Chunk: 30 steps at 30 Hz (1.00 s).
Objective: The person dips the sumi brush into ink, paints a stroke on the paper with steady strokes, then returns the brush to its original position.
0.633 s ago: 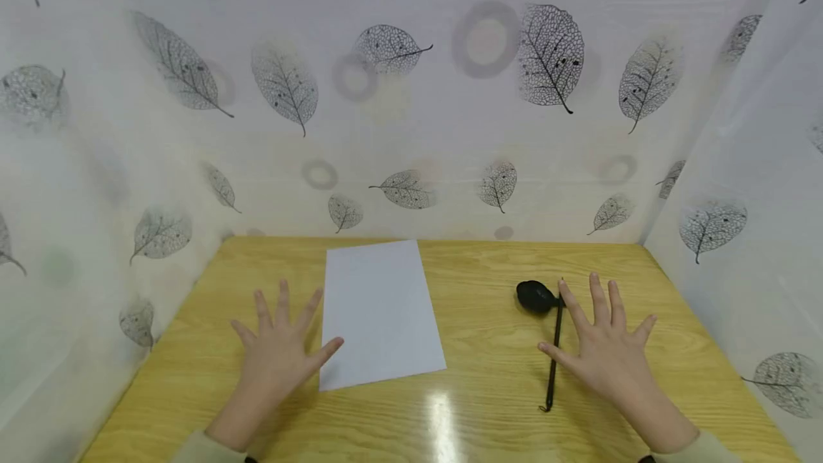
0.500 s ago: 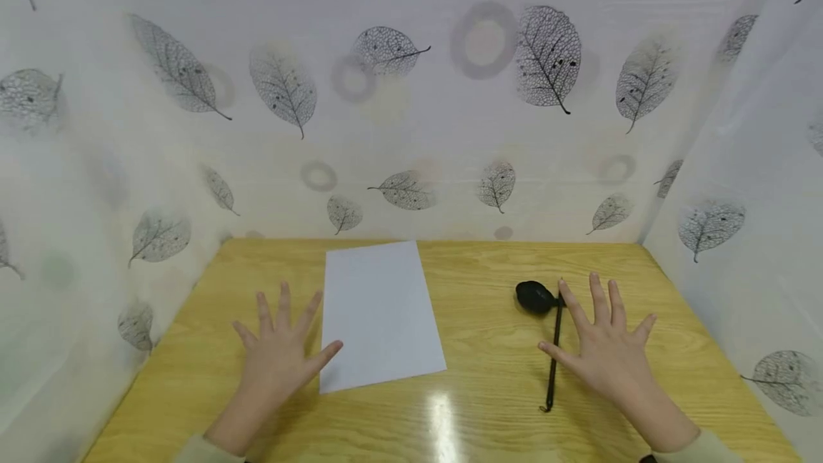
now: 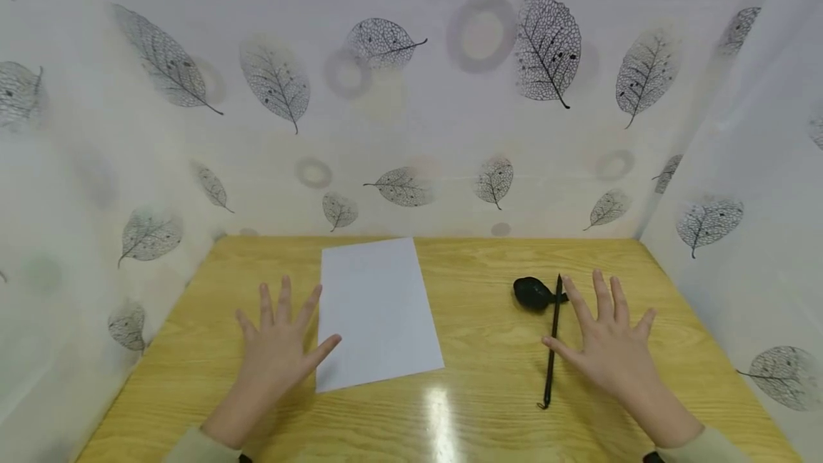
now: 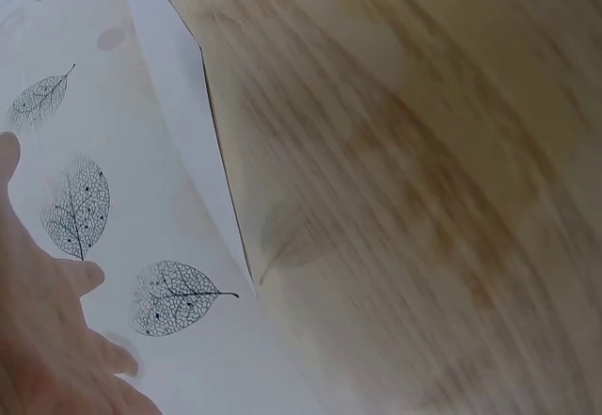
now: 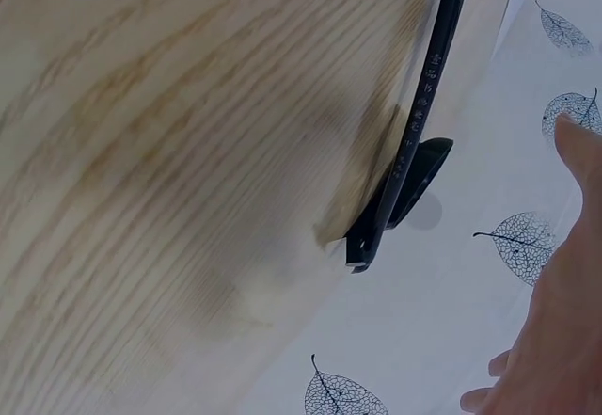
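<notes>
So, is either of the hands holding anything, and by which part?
Nothing is held. The left hand is spread near the white paper, the right hand near the thin black stick.

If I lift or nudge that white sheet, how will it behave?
The white sheet looks thin at its edges, so it will probably bend when lifted. It lies flat on the tabletop, whose bright reflection suggests a smooth finish, so it may slide easily under a nudge.

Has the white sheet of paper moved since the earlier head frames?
No: the white sheet of paper keeps its place on the wood-grain table relative to its back edge.
</notes>
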Each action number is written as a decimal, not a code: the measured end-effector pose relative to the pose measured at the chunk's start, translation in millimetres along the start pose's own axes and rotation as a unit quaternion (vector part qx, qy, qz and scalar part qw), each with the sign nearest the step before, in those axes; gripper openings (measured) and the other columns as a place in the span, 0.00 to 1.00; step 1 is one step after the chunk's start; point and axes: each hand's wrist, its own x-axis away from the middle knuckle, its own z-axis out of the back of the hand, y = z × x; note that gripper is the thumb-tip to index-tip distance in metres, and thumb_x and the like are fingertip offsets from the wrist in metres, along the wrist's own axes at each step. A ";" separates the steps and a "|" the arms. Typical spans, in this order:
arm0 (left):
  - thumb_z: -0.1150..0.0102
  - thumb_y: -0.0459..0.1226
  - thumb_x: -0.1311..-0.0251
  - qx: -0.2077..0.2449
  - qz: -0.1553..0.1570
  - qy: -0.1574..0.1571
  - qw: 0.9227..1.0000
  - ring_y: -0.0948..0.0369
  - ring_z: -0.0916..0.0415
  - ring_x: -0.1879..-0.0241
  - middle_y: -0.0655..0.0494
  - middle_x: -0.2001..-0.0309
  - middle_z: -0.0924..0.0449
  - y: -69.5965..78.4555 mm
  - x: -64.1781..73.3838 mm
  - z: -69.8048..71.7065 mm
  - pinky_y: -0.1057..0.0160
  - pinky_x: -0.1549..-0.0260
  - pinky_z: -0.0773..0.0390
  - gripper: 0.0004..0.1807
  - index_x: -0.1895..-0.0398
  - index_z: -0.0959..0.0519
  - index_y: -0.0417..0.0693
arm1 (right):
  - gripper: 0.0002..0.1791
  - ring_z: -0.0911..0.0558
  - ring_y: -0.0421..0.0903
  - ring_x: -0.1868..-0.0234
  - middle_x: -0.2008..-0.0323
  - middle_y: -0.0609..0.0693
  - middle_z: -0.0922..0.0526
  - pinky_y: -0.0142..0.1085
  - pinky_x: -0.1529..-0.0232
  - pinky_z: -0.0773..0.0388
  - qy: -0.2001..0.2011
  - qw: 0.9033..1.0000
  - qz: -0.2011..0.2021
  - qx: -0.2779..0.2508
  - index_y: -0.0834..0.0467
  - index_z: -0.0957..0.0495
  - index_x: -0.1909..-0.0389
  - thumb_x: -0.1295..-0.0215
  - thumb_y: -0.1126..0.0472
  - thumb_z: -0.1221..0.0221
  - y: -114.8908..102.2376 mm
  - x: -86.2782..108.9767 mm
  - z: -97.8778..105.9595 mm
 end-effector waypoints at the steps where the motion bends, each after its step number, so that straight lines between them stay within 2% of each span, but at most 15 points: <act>1: 0.46 0.70 0.33 -0.001 -0.003 0.002 1.000 0.21 0.61 0.20 0.29 0.15 0.58 0.0 -0.8 0.1 0.08 0.36 0.55 0.50 0.14 0.44 0.61 | 0.64 0.55 0.76 0.17 0.14 0.68 0.62 0.93 0.39 0.60 0.004 1.000 0.003 0.000 0.36 0.66 0.12 0.38 0.25 0.37 1.1 -0.5 -0.4; 9: 0.44 0.68 0.32 0.009 -0.027 0.006 1.000 0.24 0.60 0.18 0.30 0.15 0.55 2.4 -9.7 -3.2 0.12 0.32 0.54 0.48 0.15 0.42 0.62 | 0.62 0.50 0.77 0.19 0.16 0.69 0.56 0.91 0.37 0.56 0.029 0.999 0.028 0.000 0.37 0.62 0.12 0.37 0.26 0.36 12.0 -0.9 -2.8; 15: 0.41 0.66 0.32 0.007 -0.047 0.005 0.999 0.27 0.58 0.18 0.30 0.15 0.56 2.5 -13.7 -6.0 0.18 0.26 0.51 0.47 0.15 0.40 0.59 | 0.61 0.46 0.74 0.20 0.18 0.70 0.48 0.85 0.34 0.48 0.050 0.997 0.059 0.016 0.38 0.59 0.12 0.37 0.26 0.36 19.4 -0.8 -6.1; 25: 0.41 0.63 0.31 0.002 -0.074 0.009 0.997 0.27 0.52 0.19 0.30 0.16 0.51 -3.4 -11.0 -11.8 0.24 0.24 0.46 0.45 0.17 0.37 0.56 | 0.51 0.36 0.73 0.25 0.22 0.71 0.40 0.76 0.31 0.37 0.068 0.987 0.137 0.040 0.45 0.46 0.15 0.31 0.27 0.41 26.6 -4.2 -7.0; 30: 0.39 0.61 0.32 -0.007 -0.096 0.011 0.995 0.27 0.48 0.20 0.29 0.18 0.48 -8.7 -5.9 -15.0 0.25 0.25 0.41 0.44 0.18 0.35 0.53 | 0.49 0.33 0.70 0.27 0.24 0.70 0.37 0.70 0.31 0.32 0.067 0.982 0.171 0.049 0.46 0.42 0.16 0.32 0.32 0.36 26.6 -5.0 -5.6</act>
